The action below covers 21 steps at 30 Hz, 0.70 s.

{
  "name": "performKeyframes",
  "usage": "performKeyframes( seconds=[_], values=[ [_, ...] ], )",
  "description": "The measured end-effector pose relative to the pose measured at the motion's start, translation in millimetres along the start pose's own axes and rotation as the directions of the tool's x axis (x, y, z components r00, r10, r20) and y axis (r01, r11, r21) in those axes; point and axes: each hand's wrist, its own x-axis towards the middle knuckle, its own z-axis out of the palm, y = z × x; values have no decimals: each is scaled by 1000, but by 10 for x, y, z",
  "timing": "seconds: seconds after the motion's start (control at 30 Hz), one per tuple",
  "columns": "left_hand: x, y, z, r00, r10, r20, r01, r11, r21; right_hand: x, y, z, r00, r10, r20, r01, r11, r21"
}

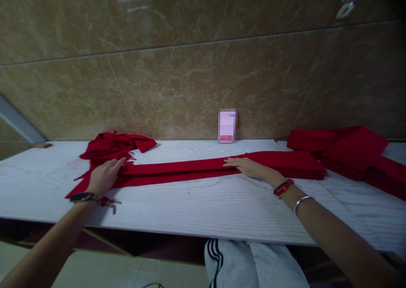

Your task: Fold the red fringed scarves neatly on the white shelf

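A long strip of red cloth (177, 169) lies lengthwise on the white wood-grain table, its right part folded into a thicker stack. My left hand (106, 176) rests on the strip's left end, beside a crumpled, fringed red heap (109, 146). Further right, my right hand (245, 166) lies on the strip with its fingers stretched out to the left, next to the folded part. Neither palm shows.
A phone-like device (227, 126), blurred, leans against the brown marbled wall (177, 85). More folded red cloth (339, 148) lies at the table's right. The table's front edge (177, 232) runs above the person's grey trousers (234, 262).
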Motion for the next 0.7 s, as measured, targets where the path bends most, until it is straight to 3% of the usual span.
performKeyframes(
  seconds=[0.1, 0.17, 0.27, 0.37, 0.43, 0.5, 0.57, 0.7],
  values=[
    [79, -93, -60, 995, -95, -38, 101, 978, 183, 5, -7, 0, 1000, 16, -3, -16, 999, -40],
    [127, -130, -63, 996, -88, -12, 89, 977, 195, 2, -34, 4, 1000, 29, -9, -29, 996, -86],
    [173, -55, -26, 989, 137, 51, -142, 983, 120, 11, -106, 44, 999, 6, -53, -15, 986, -168],
    [181, 200, 26, 910, 402, 104, -403, 915, -6, 63, -189, 135, 993, -54, -110, 25, 968, -250],
    [178, 407, 59, 869, 480, 121, -474, 877, -76, 112, -231, 202, 991, -88, -104, 56, 957, -284],
    [179, 571, 87, 856, 495, 146, -478, 867, -137, 155, -255, 248, 993, -90, -80, 65, 960, -273],
    [178, 653, 108, 871, 466, 157, -434, 878, -200, 177, -264, 254, 995, -61, -79, 43, 977, -211],
    [110, 635, 115, 914, 389, 117, -340, 891, -301, 151, -264, 174, 992, -10, -124, 4, 999, -45]
  ],
)
